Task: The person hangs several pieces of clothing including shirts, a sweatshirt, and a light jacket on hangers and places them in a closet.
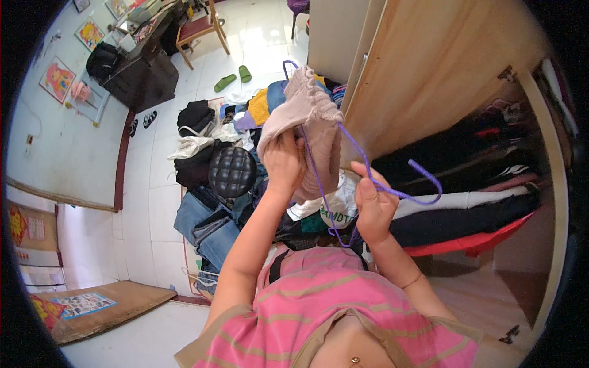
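A pale pink ribbed knit garment (310,132) hangs bunched in front of me. My left hand (285,162) is closed on its edge, with part of the fingers hidden under the cloth. My right hand (375,208) grips a purple hanger (356,141) near the base of its hook, and the hook points off to the right. One end of the hanger reaches into the knit; its other end hangs free near my chest. A second purple hook shows beyond the top of the garment.
Below lies a heap of clothes with blue jeans (208,230) and a round black tufted stool (232,172). At right, an open wooden wardrobe (460,73) holds stacked clothes (454,218). Green slippers (235,78), a chair (199,34) and a dark desk (144,76) stand farther off.
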